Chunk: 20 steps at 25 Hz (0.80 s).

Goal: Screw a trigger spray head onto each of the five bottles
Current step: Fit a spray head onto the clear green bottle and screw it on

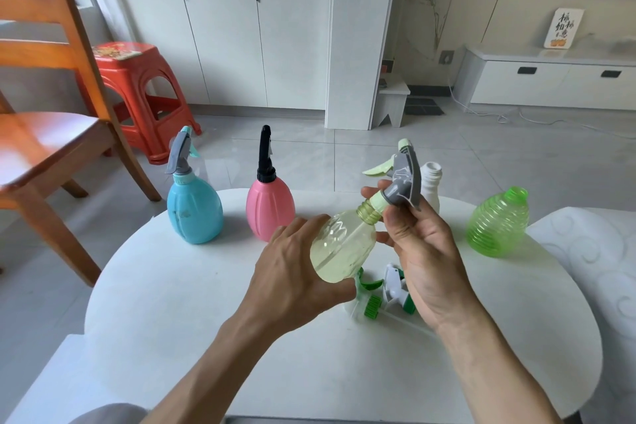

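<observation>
Pale yellow see-through plastic is what's in the middle of things here: a yellow bottle (342,246) is held tilted above the white table (172,286), neck pointing up and to the right. It's cupped from the left side by the left hand (292,272), fingers wrapped around its round body. A grey spray head (404,179) with a light green collar and trigger is pinched at the bottle's neck by the right hand (423,248), thumb and fingers closed on the collar. The threads of the neck are still visible just below the collar, so it's sitting on top but not fully down.

At the back left, a blue bottle (194,210) and a pink bottle (270,210) are stood upright side by side, each already fitted with a head (grey on the blue, black on the pink). A white bottle (432,182) is partly hidden behind the right hand, neck open. A green ribbed bottle (497,222) is parked at the right, also uncapped. Two loose green-and-white spray heads (389,293) are lying on the table under the hands.
</observation>
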{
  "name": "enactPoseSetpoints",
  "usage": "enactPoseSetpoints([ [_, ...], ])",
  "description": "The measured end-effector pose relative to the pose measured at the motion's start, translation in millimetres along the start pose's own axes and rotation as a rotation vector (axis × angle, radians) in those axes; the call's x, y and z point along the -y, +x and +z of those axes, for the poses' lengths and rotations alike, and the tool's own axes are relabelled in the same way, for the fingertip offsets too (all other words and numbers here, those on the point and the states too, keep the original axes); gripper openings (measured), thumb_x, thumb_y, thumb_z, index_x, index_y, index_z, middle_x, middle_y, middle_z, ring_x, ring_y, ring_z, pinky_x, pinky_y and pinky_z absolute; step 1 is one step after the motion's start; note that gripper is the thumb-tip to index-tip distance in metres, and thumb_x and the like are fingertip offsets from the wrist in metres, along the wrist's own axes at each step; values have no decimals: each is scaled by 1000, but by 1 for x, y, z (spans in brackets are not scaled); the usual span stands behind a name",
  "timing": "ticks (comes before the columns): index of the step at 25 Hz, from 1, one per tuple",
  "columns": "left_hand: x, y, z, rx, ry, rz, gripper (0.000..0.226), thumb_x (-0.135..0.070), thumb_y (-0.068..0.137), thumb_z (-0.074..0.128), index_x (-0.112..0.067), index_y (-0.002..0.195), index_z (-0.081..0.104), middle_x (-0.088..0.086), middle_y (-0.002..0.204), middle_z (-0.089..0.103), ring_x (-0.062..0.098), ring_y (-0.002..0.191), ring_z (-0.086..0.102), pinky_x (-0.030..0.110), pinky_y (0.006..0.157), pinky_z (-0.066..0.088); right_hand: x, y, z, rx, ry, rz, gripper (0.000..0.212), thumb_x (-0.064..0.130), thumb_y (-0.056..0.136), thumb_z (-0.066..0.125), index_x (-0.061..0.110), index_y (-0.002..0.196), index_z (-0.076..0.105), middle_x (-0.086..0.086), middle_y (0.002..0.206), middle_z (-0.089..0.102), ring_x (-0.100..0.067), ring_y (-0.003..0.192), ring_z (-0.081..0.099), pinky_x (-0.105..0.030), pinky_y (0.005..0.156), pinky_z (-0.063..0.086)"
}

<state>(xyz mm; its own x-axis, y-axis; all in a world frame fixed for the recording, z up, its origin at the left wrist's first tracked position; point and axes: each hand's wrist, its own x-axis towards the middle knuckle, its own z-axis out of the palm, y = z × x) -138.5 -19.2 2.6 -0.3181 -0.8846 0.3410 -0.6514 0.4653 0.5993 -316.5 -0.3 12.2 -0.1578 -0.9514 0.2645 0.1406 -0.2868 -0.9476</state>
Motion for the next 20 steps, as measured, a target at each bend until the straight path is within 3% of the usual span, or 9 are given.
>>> enactPoseSetpoints([
  [4, 0, -1, -4, 6, 2, 0, 82, -60, 54, 69, -29, 129, 60, -14, 102, 60, 14, 93, 56, 30, 77, 49, 0, 0, -1, 54, -27, -2, 40, 39, 87, 63, 21, 123, 66, -1, 126, 72, -17, 119, 65, -37, 93, 52],
  [9, 0, -1, -5, 29, -8, -22, 83, -57, 52, 75, -27, 130, 63, -16, 97, 57, 10, 90, 52, 25, 73, 43, -1, 2, -6, 117, -37, 50, 41, 38, 89, 62, 18, 125, 66, -3, 122, 73, -18, 117, 65, -46, 97, 47],
  [13, -5, -2, -7, 119, -198, -116, 74, -58, 50, 76, -31, 118, 69, -10, 95, 66, 9, 87, 59, 27, 73, 52, 4, 5, -13, 160, -45, 80, 42, 40, 87, 62, 22, 124, 67, -3, 123, 73, -16, 116, 65, -40, 95, 47],
  [16, -8, -2, -11, 196, -340, -146, 62, -56, 49, 77, -31, 106, 72, -4, 87, 69, 13, 82, 63, 31, 69, 55, 5, 4, -16, 176, 5, 99, 35, 39, 87, 62, 25, 118, 71, -5, 124, 73, -19, 113, 66, -42, 93, 46],
  [20, -11, -2, -14, 359, -584, -123, 43, -43, 57, 78, -17, 91, 71, 7, 74, 63, 14, 68, 56, 28, 62, 46, 10, 2, -14, 207, 178, 103, 25, 33, 88, 63, 24, 109, 75, -7, 124, 72, -21, 107, 66, -43, 95, 49],
])
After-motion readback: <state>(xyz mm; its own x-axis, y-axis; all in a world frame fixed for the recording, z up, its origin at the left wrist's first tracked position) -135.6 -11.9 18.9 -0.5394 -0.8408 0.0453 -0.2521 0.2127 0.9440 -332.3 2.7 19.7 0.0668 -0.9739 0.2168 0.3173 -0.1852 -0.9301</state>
